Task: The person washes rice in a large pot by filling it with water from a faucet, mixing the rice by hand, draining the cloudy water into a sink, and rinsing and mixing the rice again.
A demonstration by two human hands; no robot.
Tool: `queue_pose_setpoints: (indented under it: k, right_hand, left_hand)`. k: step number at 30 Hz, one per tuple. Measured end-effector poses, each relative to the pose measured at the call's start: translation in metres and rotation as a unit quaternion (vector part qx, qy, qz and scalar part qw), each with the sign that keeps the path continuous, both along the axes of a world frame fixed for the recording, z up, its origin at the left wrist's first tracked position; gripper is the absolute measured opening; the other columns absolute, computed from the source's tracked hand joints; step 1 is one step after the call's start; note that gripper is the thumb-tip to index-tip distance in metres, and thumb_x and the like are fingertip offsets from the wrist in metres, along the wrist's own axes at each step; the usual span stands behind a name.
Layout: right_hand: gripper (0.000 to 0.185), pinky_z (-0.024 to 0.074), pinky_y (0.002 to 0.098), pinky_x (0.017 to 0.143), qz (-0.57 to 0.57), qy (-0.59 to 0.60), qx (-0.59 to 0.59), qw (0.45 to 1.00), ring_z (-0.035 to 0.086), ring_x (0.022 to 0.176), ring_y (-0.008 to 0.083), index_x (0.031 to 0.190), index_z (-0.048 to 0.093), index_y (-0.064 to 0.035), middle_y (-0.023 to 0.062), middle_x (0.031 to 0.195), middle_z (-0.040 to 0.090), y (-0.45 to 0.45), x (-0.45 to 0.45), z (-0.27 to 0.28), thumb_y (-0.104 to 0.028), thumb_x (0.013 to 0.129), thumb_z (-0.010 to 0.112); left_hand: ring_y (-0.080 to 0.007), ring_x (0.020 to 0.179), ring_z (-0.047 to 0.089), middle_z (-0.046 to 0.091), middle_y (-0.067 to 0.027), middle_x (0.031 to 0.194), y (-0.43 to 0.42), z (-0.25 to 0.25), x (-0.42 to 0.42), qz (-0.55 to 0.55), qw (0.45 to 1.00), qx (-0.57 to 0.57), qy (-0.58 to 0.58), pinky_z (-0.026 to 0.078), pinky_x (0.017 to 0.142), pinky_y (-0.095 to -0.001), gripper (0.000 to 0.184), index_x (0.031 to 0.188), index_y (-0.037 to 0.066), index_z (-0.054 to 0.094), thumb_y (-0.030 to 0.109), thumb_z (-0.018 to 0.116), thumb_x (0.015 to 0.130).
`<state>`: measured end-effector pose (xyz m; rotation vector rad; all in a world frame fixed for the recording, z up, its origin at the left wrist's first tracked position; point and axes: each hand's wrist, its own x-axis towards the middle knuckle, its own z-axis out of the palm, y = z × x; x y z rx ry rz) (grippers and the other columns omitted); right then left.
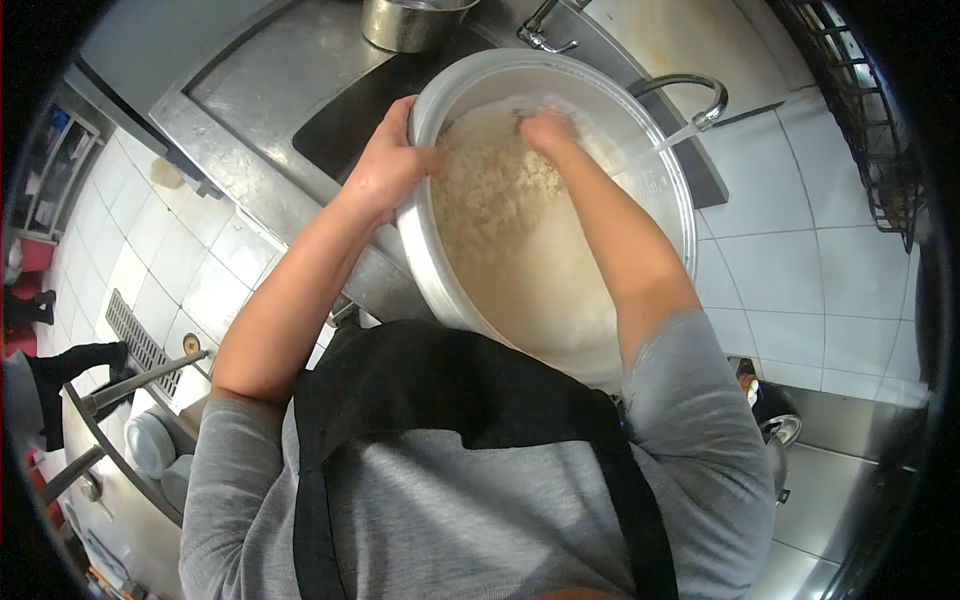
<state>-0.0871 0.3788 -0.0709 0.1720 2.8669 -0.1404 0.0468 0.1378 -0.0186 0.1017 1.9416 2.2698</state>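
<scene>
A large round metal pot (447,281) is tilted over the sink and holds cloudy water with pale grains (490,190) heaped toward its far left side. My left hand (390,165) grips the pot's left rim, thumb over the edge and fingers outside. Inside the pot, my right hand (548,132) touches the grains near the far wall; its fingertips are partly hidden among them. From a curved faucet (715,105) at the right, water (655,152) runs into the pot.
A smaller metal pot (410,25) stands on the steel counter (290,75) behind the dark sink basin (335,135). Wire racks (850,110) hang at the upper right. At the lower left are stacked containers (150,443) and part of another person (60,385).
</scene>
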Motion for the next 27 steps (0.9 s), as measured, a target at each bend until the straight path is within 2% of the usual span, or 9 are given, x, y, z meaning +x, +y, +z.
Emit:
queue_pose_setpoints:
  k: [2,5,9,11,14,17,20,22,27]
  right_hand:
    - [0.059,0.0309,0.0399,0.102,0.082,0.027,0.048,0.995,0.043,0.119,0.0323,0.118,0.054,-0.0046,0.0184,0.124,0.05,-0.017,0.004,-0.034,-0.045,0.075,0.054]
    - [0.071,0.025,0.043,0.106,0.311,-0.059,0.081,0.945,0.036,0.125,0.0356,0.13,0.045,-0.0116,0.0198,0.133,0.04,-0.019,0.048,-0.021,-0.054,0.074,0.056]
    - [0.081,0.0218,0.0446,0.107,0.338,-0.062,0.001,0.939,0.024,0.129,0.0421,0.135,0.038,-0.015,0.0214,0.145,0.014,0.041,0.113,-0.022,-0.053,0.068,0.062]
    - [0.083,0.0209,0.0459,0.107,0.314,-0.111,-0.045,0.942,0.022,0.129,0.0431,0.132,0.04,-0.0093,0.0215,0.146,0.004,0.06,0.147,-0.006,-0.047,0.064,0.067]
    - [0.085,0.0211,0.0462,0.107,0.403,-0.131,0.081,0.902,0.024,0.129,0.0422,0.13,0.04,-0.0025,0.0225,0.146,0.005,0.082,0.188,-0.012,-0.038,0.06,0.073]
    - [0.08,0.0243,0.0455,0.106,0.421,-0.222,0.107,0.873,0.028,0.127,0.0424,0.128,0.04,0.0026,0.0265,0.141,0.02,0.068,0.213,-0.004,-0.033,0.063,0.07]
    - [0.083,0.0242,0.0441,0.106,0.496,-0.344,0.138,0.785,0.028,0.128,0.0396,0.131,0.034,0.0046,0.0279,0.136,0.03,0.022,0.208,0.014,-0.03,0.065,0.07]
    - [0.065,0.0301,0.0409,0.103,0.362,-0.401,0.164,0.825,0.037,0.124,0.0338,0.126,0.044,0.0001,0.0218,0.129,0.045,-0.025,0.201,0.006,-0.033,0.073,0.061]
    - [0.058,0.0317,0.0395,0.102,0.272,-0.306,0.133,0.903,0.041,0.121,0.0319,0.123,0.048,-0.0019,0.0193,0.127,0.048,-0.068,0.132,-0.052,-0.034,0.076,0.057]
  left_hand:
    - [-0.0239,0.099,0.051,0.052,-0.0153,0.109,0.0,-0.002,-0.001,-0.001,1.0,0.007,-0.007,0.04,0.088,-0.0306,0.07,0.128,-0.001,0.035,-0.002,0.055,0.061]
    - [-0.024,0.1,0.051,0.052,-0.015,0.11,0.0,-0.001,0.001,-0.005,1.0,0.013,-0.014,0.04,0.089,-0.0301,0.072,0.129,0.0,0.035,-0.002,0.055,0.06]
    - [-0.0232,0.093,0.053,0.054,-0.0152,0.104,0.0,-0.008,-0.002,0.003,1.0,0.028,-0.004,0.042,0.084,-0.0306,0.068,0.125,-0.003,0.037,0.001,0.058,0.061]
    - [-0.0233,0.093,0.053,0.054,-0.0152,0.103,0.0,-0.007,-0.002,0.006,1.0,0.023,0.005,0.043,0.084,-0.0309,0.069,0.126,-0.003,0.036,0.001,0.058,0.061]
    - [-0.0236,0.095,0.053,0.053,-0.0155,0.107,0.0,-0.003,0.001,-0.001,1.0,0.013,-0.014,0.042,0.085,-0.0309,0.071,0.128,-0.002,0.035,-0.001,0.055,0.06]
    - [-0.024,0.097,0.053,0.052,-0.0162,0.109,0.002,-0.001,0.001,0.003,1.0,-0.008,-0.025,0.042,0.086,-0.0313,0.073,0.13,-0.001,0.034,-0.001,0.054,0.06]
    - [-0.0244,0.098,0.053,0.052,-0.0169,0.11,0.001,-0.002,0.0,0.005,1.0,-0.012,-0.023,0.042,0.086,-0.0316,0.074,0.13,-0.001,0.033,-0.001,0.054,0.06]
    - [-0.0245,0.099,0.053,0.052,-0.017,0.11,0.002,-0.002,0.0,0.001,1.0,-0.013,-0.024,0.042,0.087,-0.0314,0.074,0.131,-0.001,0.033,-0.002,0.054,0.059]
    - [-0.0246,0.101,0.052,0.052,-0.0165,0.112,0.001,-0.002,0.001,-0.001,1.0,-0.014,-0.016,0.041,0.088,-0.0304,0.076,0.131,-0.002,0.033,-0.002,0.054,0.058]
